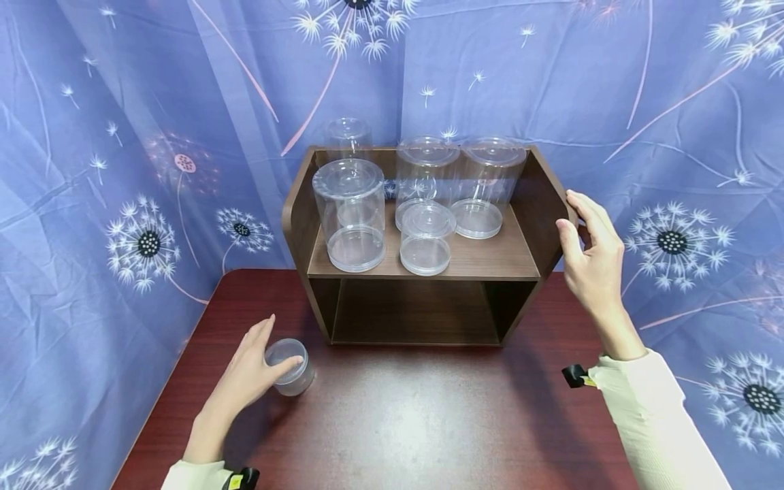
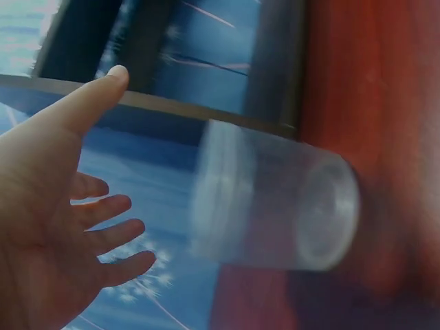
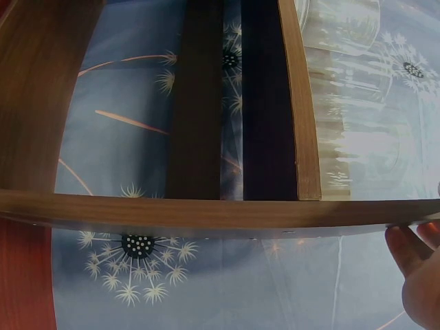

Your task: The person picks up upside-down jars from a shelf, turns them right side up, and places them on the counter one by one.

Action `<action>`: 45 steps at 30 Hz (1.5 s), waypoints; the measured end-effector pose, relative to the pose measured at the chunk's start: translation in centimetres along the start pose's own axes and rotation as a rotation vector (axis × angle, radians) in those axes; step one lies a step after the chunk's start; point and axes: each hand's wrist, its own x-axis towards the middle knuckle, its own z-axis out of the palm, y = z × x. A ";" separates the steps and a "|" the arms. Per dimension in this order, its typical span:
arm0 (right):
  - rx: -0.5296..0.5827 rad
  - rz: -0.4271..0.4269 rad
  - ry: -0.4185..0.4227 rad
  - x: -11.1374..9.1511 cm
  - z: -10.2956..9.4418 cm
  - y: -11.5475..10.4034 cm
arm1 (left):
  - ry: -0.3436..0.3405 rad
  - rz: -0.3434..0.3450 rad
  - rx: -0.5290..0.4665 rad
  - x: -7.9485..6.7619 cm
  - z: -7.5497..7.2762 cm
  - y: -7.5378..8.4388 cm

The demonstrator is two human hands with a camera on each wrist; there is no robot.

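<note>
A small clear round jar [image 1: 291, 367] with a lid stands on the table at the left. My left hand [image 1: 248, 367] is beside it, thumb spread away from the fingers. In the left wrist view a gap shows between the left hand [image 2: 69, 199] and the jar [image 2: 275, 199]. On the right, my right hand [image 1: 593, 255] holds the side panel of a dark brown wooden shelf [image 1: 422, 267] near its upper front corner. The right wrist view shows its fingers [image 3: 405, 251] against that panel's outer face [image 3: 206, 214].
Several clear lidded jars stand on the upper level, among them a large one [image 1: 350, 214] at front left and a short one [image 1: 427, 252] at front centre. The lower compartment [image 1: 416, 309] is open at the front. A blue dandelion-print cloth [image 1: 153, 102] hangs behind the table [image 1: 392, 408].
</note>
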 end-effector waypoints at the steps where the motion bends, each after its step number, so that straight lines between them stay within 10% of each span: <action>1: 0.001 0.000 0.000 0.0 0.0 0.0 | 0.001 0.000 -0.016 0.0 -0.4 0.5; 21: 0.003 0.015 -0.006 -0.1 -0.1 -0.1 | 0.302 0.313 -0.130 2.5 -10.7 9.1; 32: 0.014 0.004 -0.004 0.1 -0.2 0.0 | 0.321 0.422 -0.169 5.4 -14.5 14.6; 45: 0.007 0.005 -0.003 0.0 0.0 0.0 | 0.220 0.388 -0.253 10.0 -15.3 17.7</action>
